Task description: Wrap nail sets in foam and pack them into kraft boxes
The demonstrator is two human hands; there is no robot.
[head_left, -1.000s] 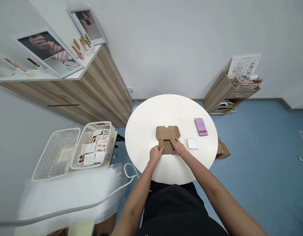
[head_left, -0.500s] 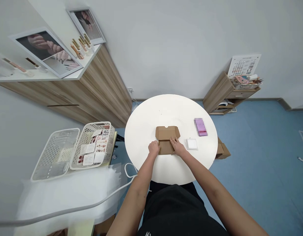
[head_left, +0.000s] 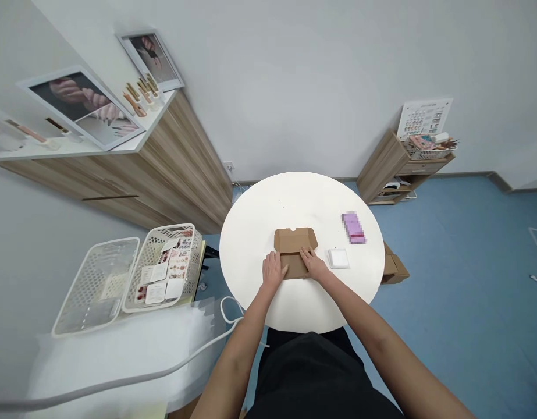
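Observation:
A small brown cardboard box (head_left: 294,247) lies near the middle of the round white table (head_left: 259,233), its lid flap folded back toward the far side. My left hand (head_left: 273,270) rests with fingers stretched out against the box's left side. My right hand (head_left: 314,263) lies flat on the box's right part, fingers spread. A small white square packet (head_left: 338,258) sits just right of my right hand. A purple packet (head_left: 353,227) lies farther right on the table.
Left of the table, two white perforated baskets (head_left: 103,278) stand on a white surface; one holds several printed cards (head_left: 166,273). A wooden cabinet (head_left: 172,169) with framed pictures is at the left, a low wooden shelf (head_left: 393,166) at the right, and a cardboard box (head_left: 394,267) on the blue floor.
My left hand has opened from a curled grip at the box's near left corner and now lies flat along its left side. My right hand has hardly moved. The camera tilted slightly.

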